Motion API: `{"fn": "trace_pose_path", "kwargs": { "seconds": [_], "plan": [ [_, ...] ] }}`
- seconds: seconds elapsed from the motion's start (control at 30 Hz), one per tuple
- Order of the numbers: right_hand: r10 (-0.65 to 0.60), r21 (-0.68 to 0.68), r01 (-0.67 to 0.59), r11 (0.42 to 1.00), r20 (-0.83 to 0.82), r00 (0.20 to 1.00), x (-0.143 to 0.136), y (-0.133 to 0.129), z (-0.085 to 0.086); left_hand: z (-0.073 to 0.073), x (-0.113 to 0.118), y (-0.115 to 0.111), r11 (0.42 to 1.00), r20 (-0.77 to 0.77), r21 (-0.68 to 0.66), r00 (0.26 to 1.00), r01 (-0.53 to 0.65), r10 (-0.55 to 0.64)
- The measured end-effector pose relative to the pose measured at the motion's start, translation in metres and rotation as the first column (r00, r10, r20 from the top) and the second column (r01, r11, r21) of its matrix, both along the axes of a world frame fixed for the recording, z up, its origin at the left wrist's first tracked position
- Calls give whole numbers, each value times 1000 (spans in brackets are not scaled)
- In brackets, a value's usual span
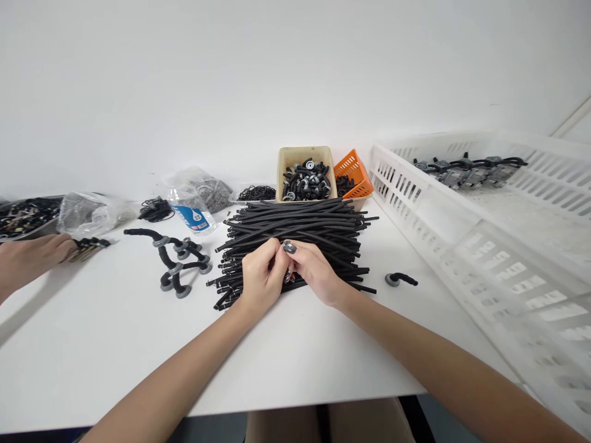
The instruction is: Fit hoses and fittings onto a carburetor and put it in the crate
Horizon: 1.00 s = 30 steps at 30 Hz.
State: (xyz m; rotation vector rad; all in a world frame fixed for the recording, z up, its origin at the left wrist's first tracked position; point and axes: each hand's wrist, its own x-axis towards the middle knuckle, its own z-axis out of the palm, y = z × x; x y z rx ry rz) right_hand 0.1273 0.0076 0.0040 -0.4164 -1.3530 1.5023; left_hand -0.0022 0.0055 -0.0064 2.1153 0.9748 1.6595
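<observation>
My left hand (265,274) and my right hand (314,271) meet in front of a pile of black tubes (300,221). Both hands are closed, fingertips pinched together; whatever lies between them is hidden by the fingers. On the table left of the pile stand several short black tubes with grey discs (175,268). One more black piece with a grey disc (392,279) lies to the right of the pile. Behind the tubes, a beige bin (280,178) holds small black and grey parts.
An orange basket (353,161) leans beside the bin. A large white crate (415,215) stands along the right. At the left are a clear bottle (190,215), plastic bags (85,212) and another person's hand (37,255) at some small parts.
</observation>
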Motion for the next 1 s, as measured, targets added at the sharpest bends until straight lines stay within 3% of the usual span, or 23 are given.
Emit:
{"fn": "trace_pose_path", "kwargs": {
  "seconds": [1.0],
  "plan": [
    [-12, -36, 13, 999, 5, 1000, 0, -1, 1, 1, 1, 0, 1000, 8, -25, 1000, -1, 1]
  ]
}}
